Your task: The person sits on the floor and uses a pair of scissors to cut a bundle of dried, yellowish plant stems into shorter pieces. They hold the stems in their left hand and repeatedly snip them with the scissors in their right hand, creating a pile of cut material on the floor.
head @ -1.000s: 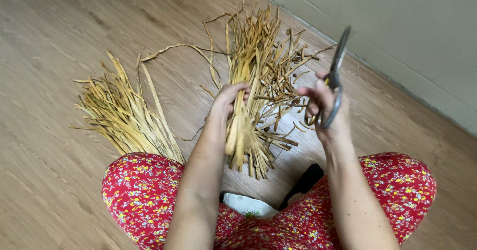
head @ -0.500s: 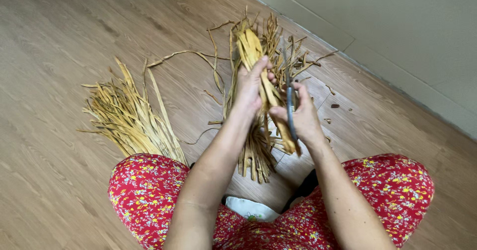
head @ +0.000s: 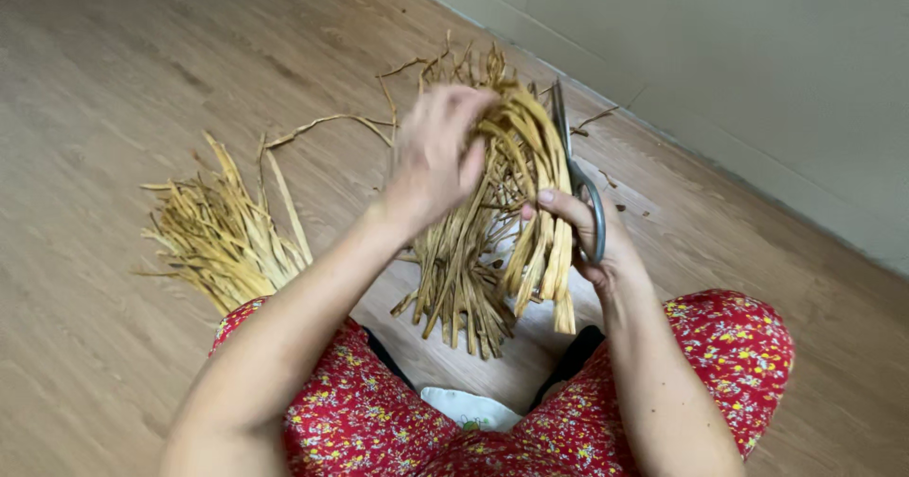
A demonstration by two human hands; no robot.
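Two piles of dried straw strips on the wood floor: a loose pile at left, a bigger pile in front of the knees. Left hand grips one held bundle; right hand is closed on the one pair of scissors. Wall close on the right, open floor left.

- Loose pile of dry yellow strips at left, on the wooden floor
- Red flowered trousers (knees spread wide)
- Pale wall beyond, scraps near its foot
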